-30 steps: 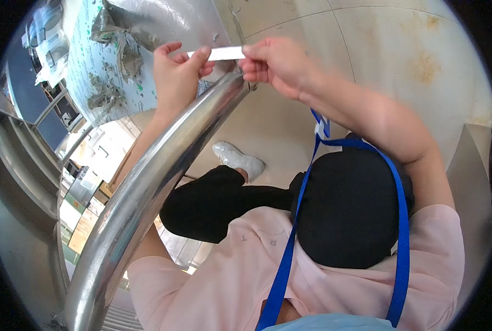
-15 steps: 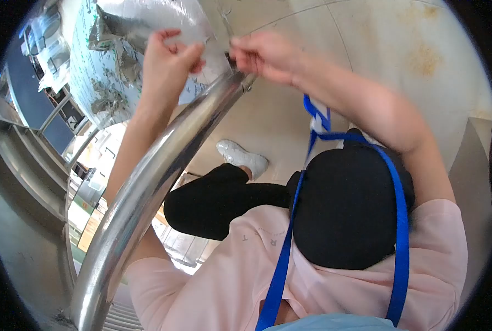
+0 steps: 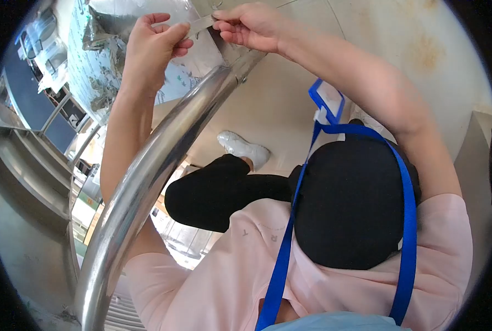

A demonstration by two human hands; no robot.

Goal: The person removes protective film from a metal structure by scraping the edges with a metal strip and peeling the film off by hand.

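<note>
A short pale strip (image 3: 200, 25) is stretched between my two hands near the top of the view. My left hand (image 3: 156, 48) pinches its left end between thumb and fingers. The other end is pinched by my right hand (image 3: 252, 26), a little higher up. Below the hands, a thick shiny metal tube (image 3: 163, 144) runs diagonally down to the lower left, its upper end just under my right hand. Behind my left hand lies a large object wrapped in printed plastic film (image 3: 174, 77), with crumpled grey pieces on it.
The tiled floor (image 3: 389, 38) has rusty stains at the upper right. Curved metal ledges (image 3: 31, 171) stand at the far left. A blue lanyard (image 3: 408, 231) with a badge hangs over my body. My white shoe (image 3: 243, 149) rests on the floor beside the tube.
Both hands have moved up and to the left in the view. The strip, level a second ago, is now tilted, with its right end higher. The lanyard badge has swung up.
</note>
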